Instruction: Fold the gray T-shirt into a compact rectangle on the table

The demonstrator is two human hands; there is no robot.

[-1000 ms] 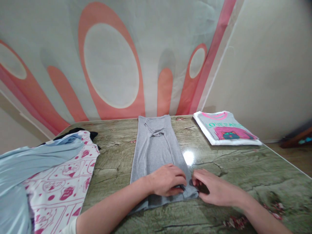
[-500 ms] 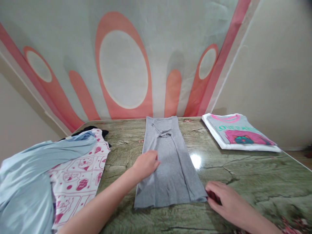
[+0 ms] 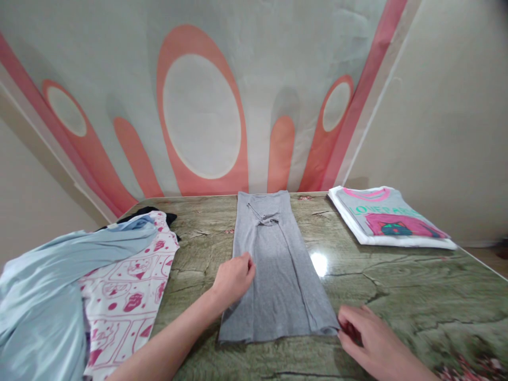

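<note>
A grey knit garment [image 3: 278, 270] lies as a long, folded strip down the middle of the table, with thin ties and a small bunched patch near its far end. My left hand [image 3: 233, 278] is curled closed over the garment's left side, and its fingertips are mostly hidden, so what they hold, if anything, does not show. At the near right corner, my right hand [image 3: 363, 333] has thumb and fingertips pinched on the edge of the same garment. Its near hem lies fairly straight, a little raised at that corner.
On the left lie a light blue garment [image 3: 43, 286], a white garment with magenta print [image 3: 127, 286] and a black cloth [image 3: 169, 217]. Folded shirts [image 3: 389, 211] are stacked at the back right of the green wood-patterned table [image 3: 413, 288]. A patterned wall [image 3: 317, 47] rises behind.
My left hand has slid slightly nearer and to the left along the garment. My right hand has shifted a little nearer, with the garment's corner at its fingertips.
</note>
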